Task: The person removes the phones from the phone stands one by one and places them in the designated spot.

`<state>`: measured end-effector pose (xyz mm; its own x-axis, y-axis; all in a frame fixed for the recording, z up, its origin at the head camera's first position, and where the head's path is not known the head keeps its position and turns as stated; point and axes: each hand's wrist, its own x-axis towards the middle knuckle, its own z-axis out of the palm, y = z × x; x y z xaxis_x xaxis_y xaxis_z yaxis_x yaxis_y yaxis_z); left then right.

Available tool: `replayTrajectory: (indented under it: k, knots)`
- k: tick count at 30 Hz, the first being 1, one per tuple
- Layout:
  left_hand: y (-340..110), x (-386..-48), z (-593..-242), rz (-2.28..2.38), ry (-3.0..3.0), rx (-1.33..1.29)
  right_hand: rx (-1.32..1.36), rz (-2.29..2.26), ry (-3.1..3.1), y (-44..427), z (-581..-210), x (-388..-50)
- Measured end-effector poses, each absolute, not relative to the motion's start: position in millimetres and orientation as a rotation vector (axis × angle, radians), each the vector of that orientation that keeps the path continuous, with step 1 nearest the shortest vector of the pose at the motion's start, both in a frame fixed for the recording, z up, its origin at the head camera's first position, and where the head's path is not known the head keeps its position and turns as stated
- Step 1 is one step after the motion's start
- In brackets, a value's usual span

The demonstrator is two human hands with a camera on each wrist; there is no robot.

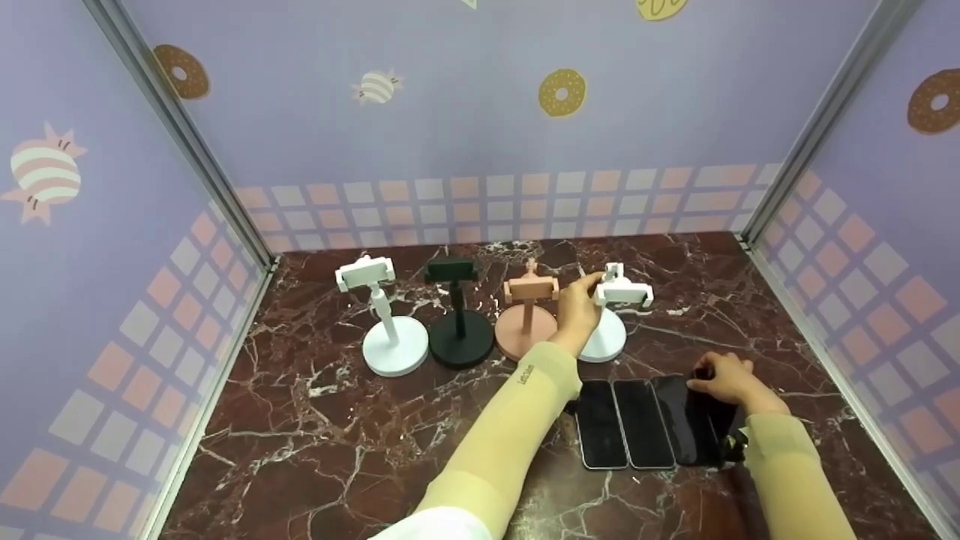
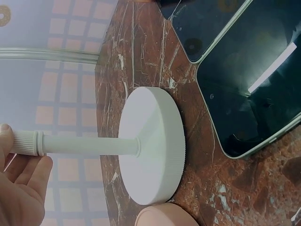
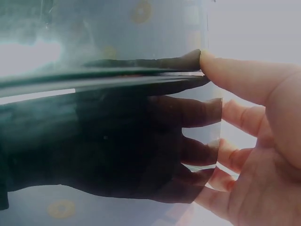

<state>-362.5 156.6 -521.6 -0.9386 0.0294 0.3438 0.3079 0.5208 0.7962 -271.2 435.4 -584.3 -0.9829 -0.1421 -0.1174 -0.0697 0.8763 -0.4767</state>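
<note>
My left hand grips the rightmost white phone stand by its stem, and its clamp head shows just beyond the fingers. In the left wrist view, the fingers and thumb are at the ribbed collar above the round base. At the right end of a row of dark phones, my right hand holds the far end of a phone, which is partly hidden. Glossy black glass fills much of the right wrist view, with the thumb and fingertips at its edge and mirrored in it.
A pink stand, a black stand and another white stand stand to the left. Dark phones, including one at the left end, lie side by side on the marble-patterned table. Patterned walls enclose the table.
</note>
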Motion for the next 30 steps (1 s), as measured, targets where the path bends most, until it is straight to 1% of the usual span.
replayTrajectory:
  k: [30]
  knots:
    - [153.8,-359.0,-521.9,-1.429,-2.493,-0.262,-0.116,-0.764,2.889,432.0,-583.8,-270.2]
